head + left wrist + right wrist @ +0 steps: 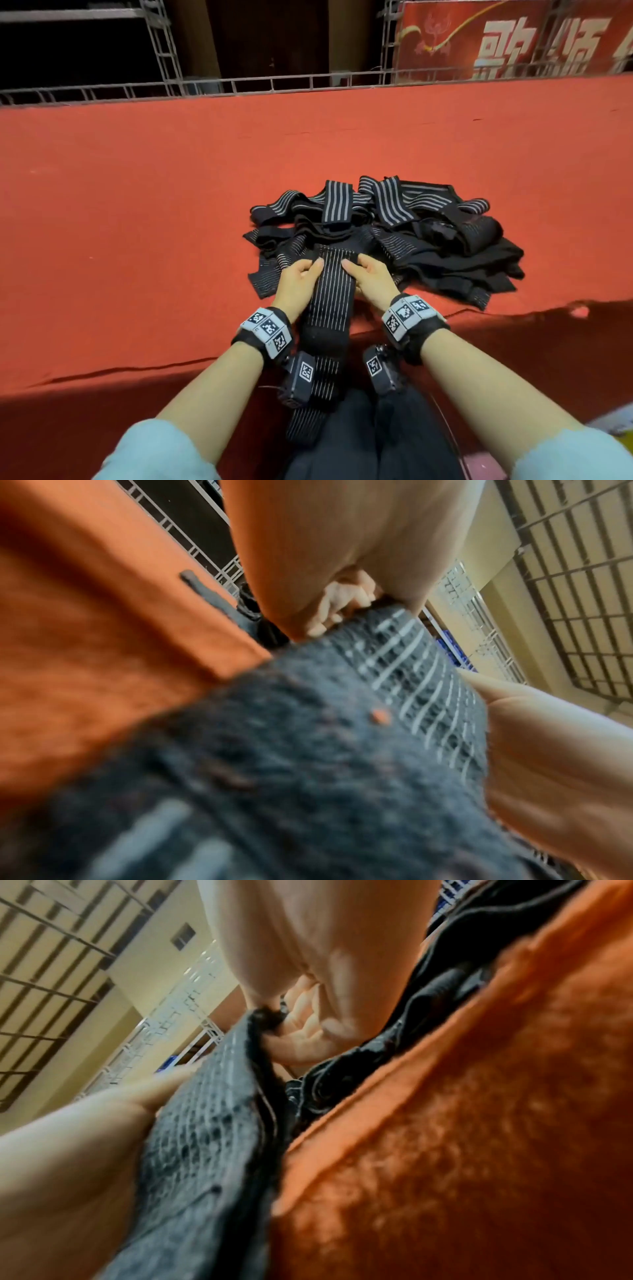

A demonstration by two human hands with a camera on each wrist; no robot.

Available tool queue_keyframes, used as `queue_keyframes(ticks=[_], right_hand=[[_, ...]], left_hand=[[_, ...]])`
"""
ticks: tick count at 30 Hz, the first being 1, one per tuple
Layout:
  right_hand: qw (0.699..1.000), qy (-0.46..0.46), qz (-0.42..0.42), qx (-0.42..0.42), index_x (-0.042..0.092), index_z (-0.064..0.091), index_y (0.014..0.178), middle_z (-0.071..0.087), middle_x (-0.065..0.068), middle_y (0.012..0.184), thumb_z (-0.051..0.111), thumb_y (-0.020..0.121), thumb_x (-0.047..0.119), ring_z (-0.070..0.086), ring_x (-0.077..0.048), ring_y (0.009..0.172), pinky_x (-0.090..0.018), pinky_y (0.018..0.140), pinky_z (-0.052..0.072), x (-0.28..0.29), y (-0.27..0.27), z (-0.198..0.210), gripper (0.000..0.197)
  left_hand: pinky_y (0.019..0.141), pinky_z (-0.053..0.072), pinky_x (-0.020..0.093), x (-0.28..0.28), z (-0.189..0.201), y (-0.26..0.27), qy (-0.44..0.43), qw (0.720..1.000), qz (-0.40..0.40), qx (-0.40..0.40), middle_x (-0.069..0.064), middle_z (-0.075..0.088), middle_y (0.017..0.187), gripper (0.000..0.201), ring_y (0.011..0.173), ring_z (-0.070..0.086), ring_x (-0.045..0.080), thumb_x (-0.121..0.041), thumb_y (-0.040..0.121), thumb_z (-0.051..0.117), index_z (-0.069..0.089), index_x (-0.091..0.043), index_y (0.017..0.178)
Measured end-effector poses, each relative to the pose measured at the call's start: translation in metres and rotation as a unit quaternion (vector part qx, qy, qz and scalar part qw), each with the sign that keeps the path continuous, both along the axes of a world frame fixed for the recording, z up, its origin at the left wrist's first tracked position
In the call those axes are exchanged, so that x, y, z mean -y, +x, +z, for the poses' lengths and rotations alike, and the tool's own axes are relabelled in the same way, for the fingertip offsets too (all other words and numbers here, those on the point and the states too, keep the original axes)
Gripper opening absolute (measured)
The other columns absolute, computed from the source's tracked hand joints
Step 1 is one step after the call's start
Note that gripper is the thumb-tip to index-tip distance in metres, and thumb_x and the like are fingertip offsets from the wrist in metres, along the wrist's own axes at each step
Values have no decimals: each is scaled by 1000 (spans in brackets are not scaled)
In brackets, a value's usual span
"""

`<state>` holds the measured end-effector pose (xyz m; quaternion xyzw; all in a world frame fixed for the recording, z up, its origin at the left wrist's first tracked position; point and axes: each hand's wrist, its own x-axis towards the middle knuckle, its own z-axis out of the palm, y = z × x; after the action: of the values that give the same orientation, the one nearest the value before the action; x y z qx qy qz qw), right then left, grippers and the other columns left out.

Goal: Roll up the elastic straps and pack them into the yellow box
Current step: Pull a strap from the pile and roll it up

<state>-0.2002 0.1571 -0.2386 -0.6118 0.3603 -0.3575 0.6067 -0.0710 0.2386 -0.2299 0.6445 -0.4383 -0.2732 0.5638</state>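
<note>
- Pale blue sleeves (161,448) come in at 6 o'clock, with black wrist bands carrying white coded tags (265,330).
- One long black elastic strap with thin white lines (330,308) hangs over the edge of the red cloth table (137,212).
- Left hand (296,277) and right hand (371,275) pinch its far end, thumbs on top, fingers curled under.
- At 12 o'clock a heap of loose black striped straps (404,222) lies.

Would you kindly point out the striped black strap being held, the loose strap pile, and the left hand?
striped black elastic strap (330,301), head view, mid-length.
pile of black straps (428,233), head view, centre.
left hand (297,281), head view, back of hand.
</note>
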Motion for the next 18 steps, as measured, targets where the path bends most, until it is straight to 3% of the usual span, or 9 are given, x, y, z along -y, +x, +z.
queue_keyframes(ticks=[3, 5, 7, 8, 11, 15, 18], right_hand=[[1000, 25, 12, 9, 11, 57, 81, 58, -2, 69, 52, 97, 9, 53, -5, 48, -17, 45, 43, 4, 3, -6, 17], [999, 38, 21, 22, 1, 59, 97, 56, -2, 71, 48, 99, 6, 48, -1, 43, -14, 40, 38, 3, 6, -11, 12], [996, 70, 28, 43, -7, 55, 117, 59, 0, 71, 44, 99, 4, 48, 1, 43, -14, 41, 37, 3, 6, -20, 24], [995, 83, 28, 55, -6, 56, 118, 61, 5, 67, 43, 99, 2, 48, 1, 43, -13, 42, 38, 4, 6, -24, 25], [990, 100, 45, 88, 4, 63, 111, 64, 11, 59, 41, 97, -2, 50, 1, 44, -11, 45, 38, 4, 2, -27, 26], [990, 104, 33, 95, 4, 66, 113, 71, 5, 73, 44, 94, -6, 56, 1, 53, -12, 49, 42, 3, 3, -29, 31], [991, 90, 38, 93, 6, 71, 105, 72, -9, 97, 44, 89, -8, 66, -15, 81, -22, 66, 50, 4, 2, -32, 34]], left_hand=[[54, 44, 14, 4, -17, 7, 21, 1000, -13, -19, -3, 63, 68, 21, 55, 59, 0, -16, 97, 54, 58, -9, 78], [59, 45, 19, 8, -24, 10, 30, 999, -1, -26, -2, 62, 70, 22, 59, 58, 3, -16, 97, 54, 57, -9, 77], [61, 46, 22, 11, -26, 10, 31, 998, 10, -47, -3, 62, 72, 17, 62, 57, 2, -12, 96, 54, 58, -12, 80], [63, 48, 20, 13, -27, 10, 31, 997, 10, -65, -3, 64, 78, 10, 67, 60, 2, -9, 96, 54, 60, -13, 89], [68, 50, 12, 13, -28, 9, 23, 997, 0, -67, -4, 65, 97, 17, 81, 62, 4, -9, 97, 49, 58, -15, 111], [68, 47, 8, 11, -29, 9, 15, 999, -15, -40, -3, 67, 95, 17, 84, 61, 6, -13, 100, 46, 62, -12, 103], [66, 48, 9, 10, -31, 11, 6, 998, -10, -58, -3, 66, 91, 18, 80, 61, 5, -7, 98, 46, 63, -11, 100]])
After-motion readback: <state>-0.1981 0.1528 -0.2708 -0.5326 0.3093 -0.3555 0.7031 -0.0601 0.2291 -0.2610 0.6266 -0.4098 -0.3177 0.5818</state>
